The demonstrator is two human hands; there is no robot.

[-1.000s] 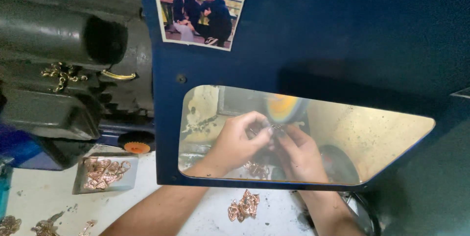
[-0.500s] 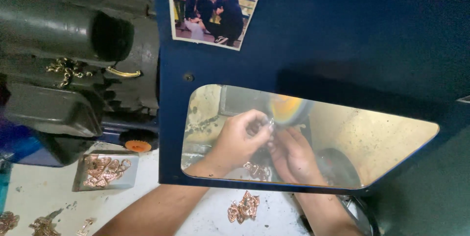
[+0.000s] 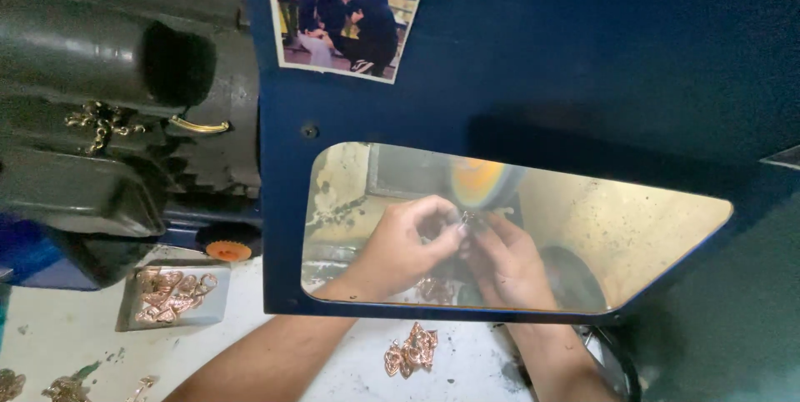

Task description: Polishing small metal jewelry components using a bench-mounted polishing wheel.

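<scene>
Behind the clear window [image 3: 633, 244] of a blue guard [image 3: 583, 77]: left hand [image 3: 400, 248] and right hand [image 3: 508, 264] together, both grips pinched on a small metal piece [image 3: 468, 220] just below an orange wheel [image 3: 479, 181]. Forearms under the guard's lower edge. On the white bench [image 3: 67, 335]: a copper-coloured cluster [image 3: 411, 350] between the arms; at left, a tray [image 3: 171, 295] with more such pieces. Dark motor [image 3: 108, 110] at upper left, gold bits on it. Photo [image 3: 348, 10] stuck on the guard.
</scene>
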